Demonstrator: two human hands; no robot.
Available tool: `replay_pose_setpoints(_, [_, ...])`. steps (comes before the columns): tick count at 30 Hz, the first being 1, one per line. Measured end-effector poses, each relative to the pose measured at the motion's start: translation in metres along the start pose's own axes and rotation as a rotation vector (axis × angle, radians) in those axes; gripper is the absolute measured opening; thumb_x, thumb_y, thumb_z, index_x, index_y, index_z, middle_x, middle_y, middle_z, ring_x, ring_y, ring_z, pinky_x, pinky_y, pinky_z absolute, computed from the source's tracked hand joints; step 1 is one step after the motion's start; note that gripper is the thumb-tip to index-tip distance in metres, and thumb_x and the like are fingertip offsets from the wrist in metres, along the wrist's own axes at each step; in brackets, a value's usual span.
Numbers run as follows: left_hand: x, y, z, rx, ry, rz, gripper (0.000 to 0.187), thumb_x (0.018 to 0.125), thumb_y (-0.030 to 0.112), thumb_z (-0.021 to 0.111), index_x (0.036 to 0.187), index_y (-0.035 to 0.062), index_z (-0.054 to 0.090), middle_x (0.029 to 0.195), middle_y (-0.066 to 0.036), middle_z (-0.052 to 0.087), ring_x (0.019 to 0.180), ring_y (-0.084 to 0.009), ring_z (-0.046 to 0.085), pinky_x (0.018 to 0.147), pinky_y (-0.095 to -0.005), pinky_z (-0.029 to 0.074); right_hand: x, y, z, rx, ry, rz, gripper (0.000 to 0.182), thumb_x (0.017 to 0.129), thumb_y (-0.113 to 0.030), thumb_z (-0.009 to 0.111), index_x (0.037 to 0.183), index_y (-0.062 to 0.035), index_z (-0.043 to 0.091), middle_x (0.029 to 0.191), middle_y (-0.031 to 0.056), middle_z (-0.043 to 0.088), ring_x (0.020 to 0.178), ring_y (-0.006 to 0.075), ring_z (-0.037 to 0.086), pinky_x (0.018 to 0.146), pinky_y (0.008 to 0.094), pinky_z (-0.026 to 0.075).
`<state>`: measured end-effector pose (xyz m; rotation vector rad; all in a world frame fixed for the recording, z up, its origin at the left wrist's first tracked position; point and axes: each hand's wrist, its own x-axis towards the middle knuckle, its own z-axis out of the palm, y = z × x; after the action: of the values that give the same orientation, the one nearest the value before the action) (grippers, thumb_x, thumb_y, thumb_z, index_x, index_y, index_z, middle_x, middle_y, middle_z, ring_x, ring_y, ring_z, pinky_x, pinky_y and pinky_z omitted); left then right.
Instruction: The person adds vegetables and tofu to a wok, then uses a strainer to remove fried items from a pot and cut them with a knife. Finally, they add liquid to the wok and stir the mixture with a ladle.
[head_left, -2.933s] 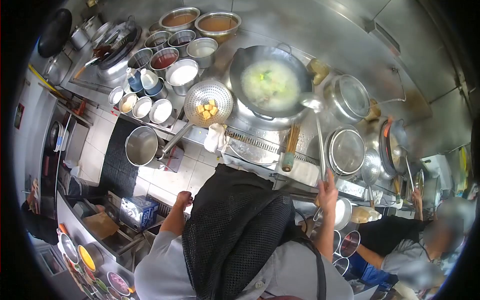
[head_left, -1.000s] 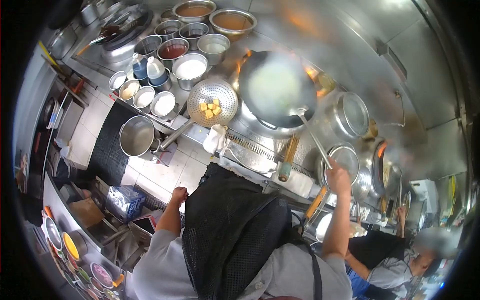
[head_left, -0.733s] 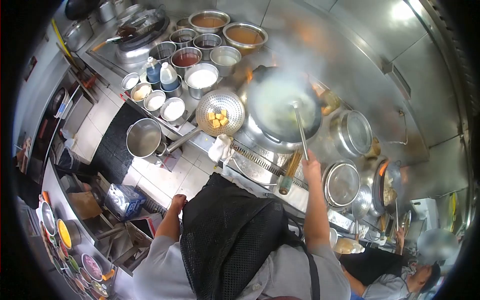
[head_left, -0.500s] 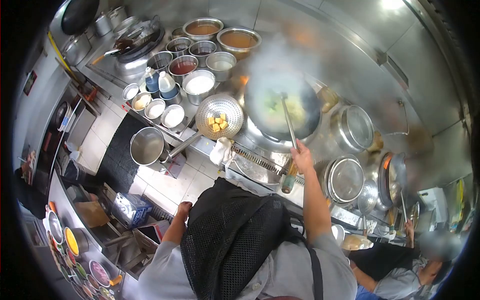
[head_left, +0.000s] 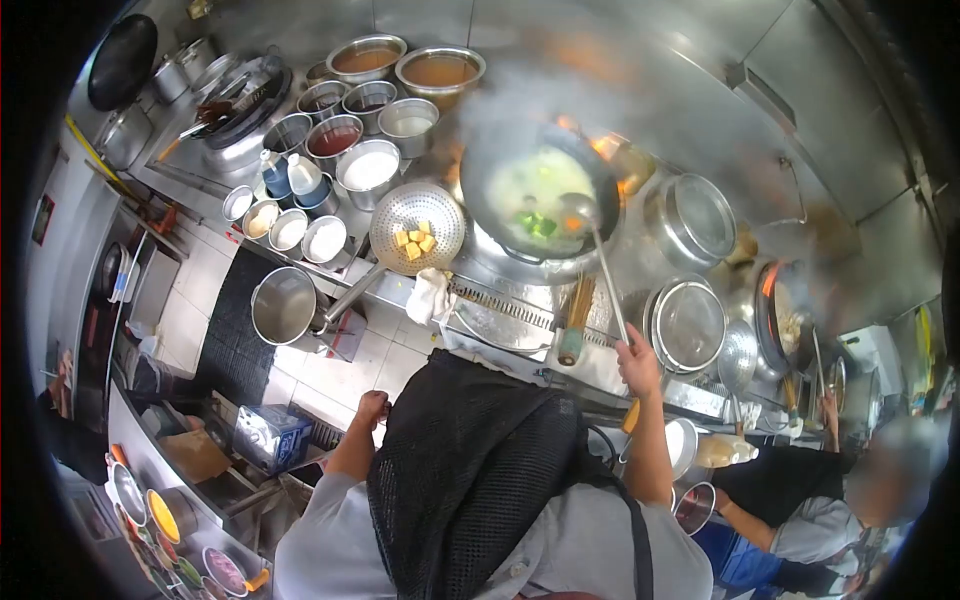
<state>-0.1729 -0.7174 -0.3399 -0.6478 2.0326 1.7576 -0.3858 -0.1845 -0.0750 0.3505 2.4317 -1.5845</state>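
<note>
My right hand point(head_left: 640, 368) is closed round the long handle of a ladle point(head_left: 608, 275). Its bowl is down in a wok point(head_left: 475, 205), at the near right side of pale, steaming liquid. Green pieces and a bit of orange show beside the ladle. Low at my left side, my left hand point(head_left: 373, 408) has its fingers curled in; whatever they may hold is hidden. Left of the wok lies a perforated strainer point(head_left: 390, 215) with several yellow cubes point(head_left: 414, 240) in it. A bamboo brush point(head_left: 574, 325) rests on the stove edge between wok and right hand.
Flames point(head_left: 607, 147) show behind the wok. Sauce pots point(head_left: 368, 165) and bottles stand to the left, above a deep pot point(head_left: 284, 305). Stacked sieves point(head_left: 688, 325) are at right. A co-worker point(head_left: 810, 500) stands at another wok point(head_left: 785, 310) on the far right.
The ladle's bowl has moved from the wok's middle to its near right side, and my right hand has drawn back toward me. Steam has thinned; flames show more. My view has shifted slightly.
</note>
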Motion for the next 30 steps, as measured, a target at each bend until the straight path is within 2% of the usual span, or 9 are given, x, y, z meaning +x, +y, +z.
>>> replay_pose_setpoints(10, [0.022,0.014,-0.001,0.030,0.070,-0.198,0.010,0.088,0.013,0.052,0.089,0.0078,0.059,0.067,-0.003,0.057,0.049,-0.0121,0.050,0.042,-0.0269,0.041,-0.019,0.036,0.038,0.105,0.328,-0.095,0.057,0.096,-0.019,0.062,0.147,-0.0055,0.041,0.065,-0.0010,0.051,0.048,0.0067,0.046,0.039,0.0250,0.038])
replay_pose_setpoints(13, [0.029,0.015,-0.003,0.076,0.023,-0.239,0.013,0.088,0.014,0.052,0.096,0.0079,0.060,0.070,-0.003,0.059,0.050,-0.0126,0.053,0.043,-0.0278,0.044,-0.025,0.056,0.047,-0.187,0.436,-0.099,0.054,0.094,-0.019,0.061,0.142,0.0002,0.045,0.064,0.0122,0.058,0.056,0.0197,0.055,0.056,0.0386,0.046])
replay_pose_setpoints(16, [0.030,0.014,-0.002,0.066,0.006,-0.217,0.010,0.087,0.013,0.050,0.089,0.0105,0.059,0.069,-0.003,0.059,0.049,-0.0120,0.051,0.042,-0.0268,0.042,-0.037,0.072,0.059,-0.242,0.431,-0.032,0.053,0.094,-0.021,0.061,0.140,0.0007,0.047,0.068,0.0175,0.063,0.060,0.0263,0.061,0.061,0.0416,0.048])
replay_pose_setpoints(17, [0.028,0.017,-0.002,0.067,0.008,-0.220,0.010,0.087,0.013,0.050,0.089,0.0105,0.059,0.069,-0.003,0.059,0.049,-0.0120,0.051,0.042,-0.0268,0.042,-0.042,0.074,0.066,-0.278,0.469,-0.037,0.053,0.093,-0.020,0.060,0.140,0.0004,0.046,0.071,0.0200,0.066,0.064,0.0341,0.065,0.065,0.0442,0.051])
replay_pose_setpoints(21, [0.024,0.022,-0.006,0.123,-0.040,-0.129,0.011,0.088,0.013,0.049,0.079,0.0118,0.056,0.064,-0.001,0.054,0.049,-0.0114,0.049,0.042,-0.0255,0.041,-0.041,0.109,0.082,-0.305,0.518,-0.068,0.054,0.092,-0.016,0.059,0.142,-0.0012,0.044,0.077,0.0231,0.066,0.072,0.0403,0.066,0.071,0.0480,0.052])
replay_pose_setpoints(23, [0.026,0.020,-0.006,0.124,-0.053,-0.129,0.013,0.088,0.013,0.050,0.075,0.0117,0.053,0.062,0.000,0.050,0.048,-0.0109,0.047,0.041,-0.0257,0.040,-0.038,0.123,0.081,-0.425,0.474,-0.092,0.060,0.089,-0.012,0.059,0.145,-0.0030,0.039,0.094,0.0285,0.063,0.085,0.0457,0.064,0.078,0.0499,0.052])
replay_pose_setpoints(25, [0.027,0.024,-0.005,0.162,-0.006,-0.183,0.011,0.088,0.015,0.051,0.080,0.0107,0.059,0.065,-0.001,0.054,0.049,-0.0103,0.049,0.039,-0.0260,0.039,-0.032,0.132,0.082,-0.495,0.411,-0.056,0.064,0.088,-0.011,0.059,0.147,-0.0038,0.036,0.102,0.0300,0.059,0.090,0.0471,0.062,0.081,0.0503,0.051])
replay_pose_setpoints(27, [0.038,0.003,-0.009,0.255,-0.015,-0.089,0.014,0.089,0.017,0.053,0.094,0.0091,0.064,0.072,-0.004,0.061,0.052,-0.0116,0.054,0.041,-0.0268,0.043,-0.027,0.136,0.088,-0.560,0.332,0.023,0.074,0.085,-0.008,0.059,0.151,-0.0062,0.027,0.116,0.0317,0.050,0.099,0.0495,0.058,0.087,0.0507,0.050])
replay_pose_setpoints(30, [0.037,0.011,-0.011,0.387,-0.053,0.106,0.022,0.089,0.019,0.055,0.102,0.0043,0.065,0.079,-0.008,0.066,0.054,-0.0137,0.055,0.041,-0.0300,0.040,-0.023,0.137,0.092,-0.542,0.348,0.046,0.079,0.087,-0.006,0.057,0.154,-0.0113,0.016,0.116,0.0309,0.051,0.099,0.0495,0.058,0.087,0.0530,0.050])
